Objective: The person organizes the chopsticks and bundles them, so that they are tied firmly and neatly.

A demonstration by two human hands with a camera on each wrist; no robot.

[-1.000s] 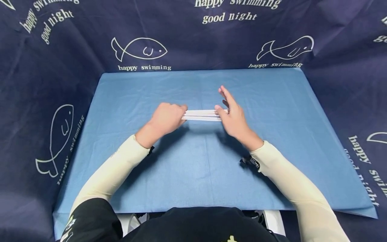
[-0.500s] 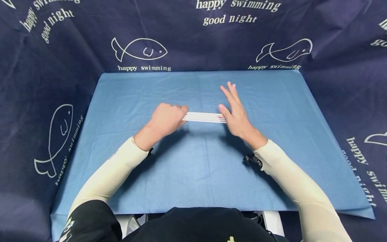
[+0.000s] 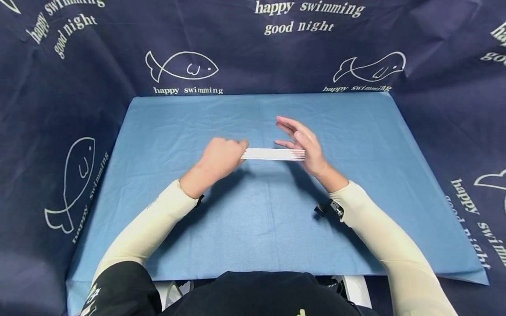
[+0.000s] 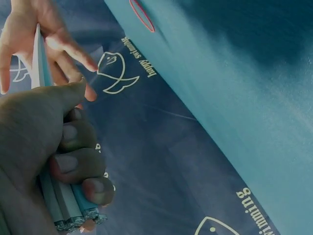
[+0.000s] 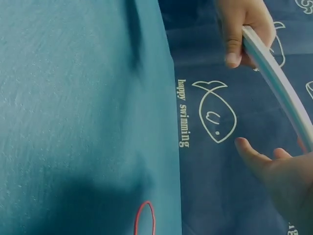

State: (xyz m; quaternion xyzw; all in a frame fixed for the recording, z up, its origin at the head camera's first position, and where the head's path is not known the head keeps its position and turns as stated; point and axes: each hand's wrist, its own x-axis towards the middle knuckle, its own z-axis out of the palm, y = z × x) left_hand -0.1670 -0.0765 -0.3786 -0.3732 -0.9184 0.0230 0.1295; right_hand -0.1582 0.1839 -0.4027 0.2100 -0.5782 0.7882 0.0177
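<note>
A bundle of slim white sticks [image 3: 272, 154] is held level above the blue cloth by my left hand [image 3: 223, 156]. The left fingers curl around its left end. In the left wrist view the sticks' near ends [image 4: 73, 223] poke out below that fist, with a silvery, crinkled look. My right hand [image 3: 310, 147] is at the bundle's far end, its fingers extended and spread. The sticks' right ends lie over or against the right palm, and their edges look pinkish there. In the right wrist view the right hand [image 5: 288, 181] partly covers that end.
Blue cloth [image 3: 261, 228] covers the table under both hands. Navy fabric [image 3: 253, 57] printed with fish and lettering hangs at the back and sides. A thin red loop [image 5: 145, 218] shows against the blue cloth in the wrist views; the head view does not show it.
The sticks have come together into an even bundle. My right hand opened away from their end, then came back with its fingers leaning left. My left hand kept its grip.
</note>
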